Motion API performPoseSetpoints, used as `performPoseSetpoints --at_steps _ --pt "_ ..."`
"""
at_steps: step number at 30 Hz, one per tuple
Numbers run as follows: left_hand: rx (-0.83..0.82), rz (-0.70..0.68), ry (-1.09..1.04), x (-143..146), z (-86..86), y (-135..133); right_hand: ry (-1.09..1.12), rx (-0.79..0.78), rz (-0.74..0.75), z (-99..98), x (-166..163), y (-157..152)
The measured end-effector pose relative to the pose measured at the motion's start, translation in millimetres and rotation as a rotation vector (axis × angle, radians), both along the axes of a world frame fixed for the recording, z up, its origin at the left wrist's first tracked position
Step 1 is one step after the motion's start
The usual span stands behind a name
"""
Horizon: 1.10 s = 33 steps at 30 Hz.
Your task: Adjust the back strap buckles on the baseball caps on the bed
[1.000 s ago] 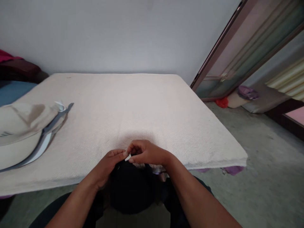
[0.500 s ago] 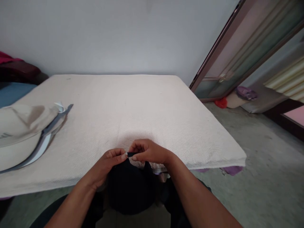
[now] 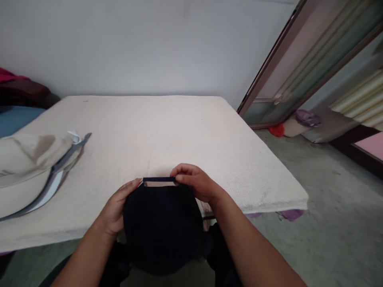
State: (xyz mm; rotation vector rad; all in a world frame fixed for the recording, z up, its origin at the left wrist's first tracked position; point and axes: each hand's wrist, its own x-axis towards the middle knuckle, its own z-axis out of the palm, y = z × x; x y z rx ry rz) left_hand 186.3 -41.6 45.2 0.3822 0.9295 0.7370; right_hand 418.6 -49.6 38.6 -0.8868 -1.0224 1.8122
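A dark navy cap (image 3: 163, 227) is held over my lap at the near edge of the padded surface, its back opening at the top. A narrow strap (image 3: 158, 179) spans that opening, and the pale cover shows through the gap. My left hand (image 3: 121, 201) grips the cap's left side, with its fingertips at the strap's left end. My right hand (image 3: 196, 181) pinches the strap's right end between thumb and fingers. The cap's lower part is dark and hard to make out.
Beige and grey caps (image 3: 32, 163) lie stacked on the left of the cream-covered padded surface (image 3: 167, 131). A wall (image 3: 143, 48) rises behind it. At the right are a door frame (image 3: 269, 56), bags on the floor (image 3: 299, 121) and a curtain (image 3: 362, 103).
The cap's opening has been spread wide and the strap pulled out straight. My hands have moved apart, the left one leftward and down along the cap's side, the right one slightly up.
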Motion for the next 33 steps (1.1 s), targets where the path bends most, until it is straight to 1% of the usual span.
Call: performPoseSetpoints --at_steps 3,6,9,12,15,17,19,22,24,26,29,31,33 --pt "-0.031 -0.077 -0.013 5 -3.9 -4 0.205 -0.089 -0.175 0.7 6 3" --pt "-0.067 -0.108 -0.064 9 -11.2 -11 0.273 -0.099 -0.299 -2.6 10 9" --pt "-0.068 -0.099 -0.194 9 -16.8 -15 0.269 -0.113 -0.332 -7.6 11 13" --pt "-0.054 -0.002 -0.246 10 -15.0 -10 0.255 -0.144 -0.340 -10.6 9 14" --pt "-0.110 0.110 -0.231 12 -7.4 2 0.255 -0.159 -0.317 -11.3 5 14" --pt "-0.106 0.195 -0.251 13 -2.3 13 0.278 -0.157 -0.278 -12.1 2 14" --pt "-0.047 0.311 -0.289 12 1.3 25 0.300 -0.153 -0.242 -14.3 0 15" --pt "0.065 0.525 -0.328 6 4.0 43 0.337 -0.134 -0.209 -19.7 -1 15" --pt "0.121 0.630 -0.336 2 4.6 53 0.381 -0.137 -0.195 -23.2 -1 14" --pt "0.170 0.678 -0.336 -2 4.2 61 0.399 -0.178 -0.159 -25.8 -2 12" --pt "0.216 0.688 -0.301 -6 1.9 69 0.364 -0.215 -0.047 -28.5 -3 8" --pt "0.201 0.699 -0.267 -7 -0.4 71 0.354 -0.188 0.024 -30.4 -3 4" --pt "0.182 0.680 -0.278 -6 -2.6 72 0.365 -0.142 0.025 -32.3 -2 2"
